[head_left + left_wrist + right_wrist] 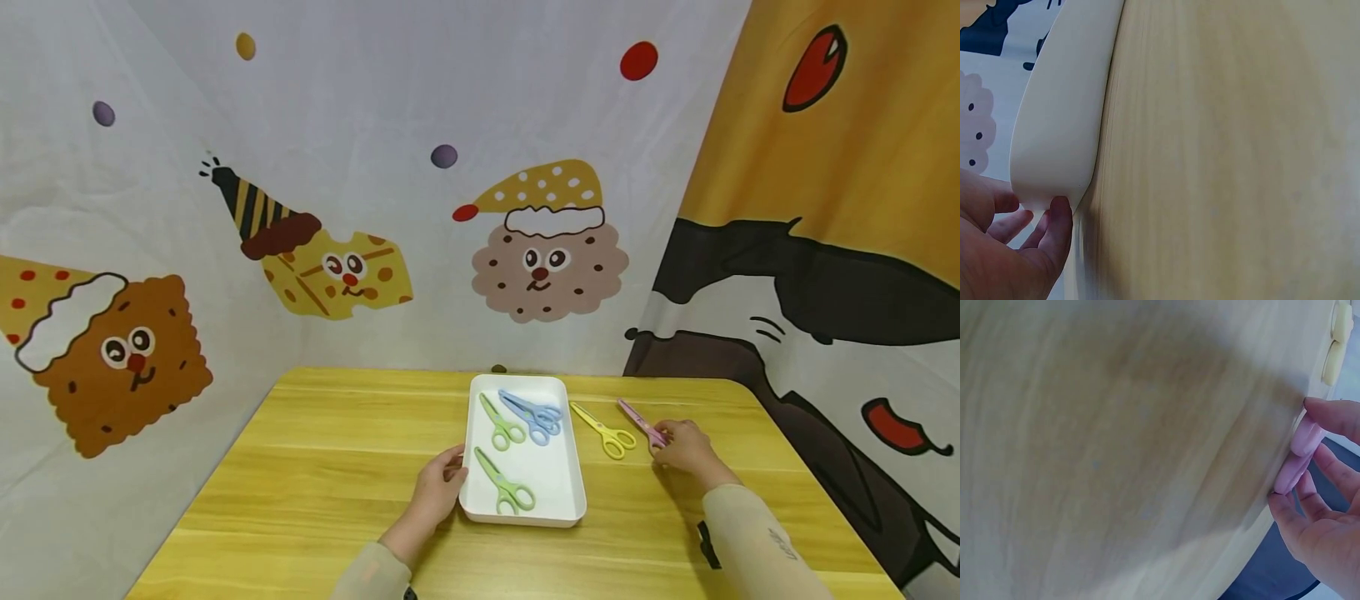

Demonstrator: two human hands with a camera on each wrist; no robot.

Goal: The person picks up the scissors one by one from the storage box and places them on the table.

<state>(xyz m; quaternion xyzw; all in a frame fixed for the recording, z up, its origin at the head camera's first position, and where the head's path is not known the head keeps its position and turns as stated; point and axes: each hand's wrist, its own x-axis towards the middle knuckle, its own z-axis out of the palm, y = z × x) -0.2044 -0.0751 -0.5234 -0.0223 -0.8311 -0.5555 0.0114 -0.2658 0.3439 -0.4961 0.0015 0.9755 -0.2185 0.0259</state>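
A white tray (555, 492) stands lengthwise on the table, and my left hand (435, 492) holds its left side near the front corner. In the left wrist view, fingers (1059, 228) curl against the tray's end. Inside the tray lie a green pair of scissors (492, 414), another green pair (498, 479) nearer the front, and blue scissors (525, 408) that overlap, seemingly two pairs. To the right of the tray, my right hand (686, 450) grips pink scissors (636, 417) by the handles. In the right wrist view, thumb and fingers surround the pink handles (1300, 453).
Yellow scissors (600, 427) lie on the table between the tray and the pink pair. The wooden table (315, 467) reaches back to a patterned cloth (375, 108). A dark strap (707, 546) shows under the right sleeve.
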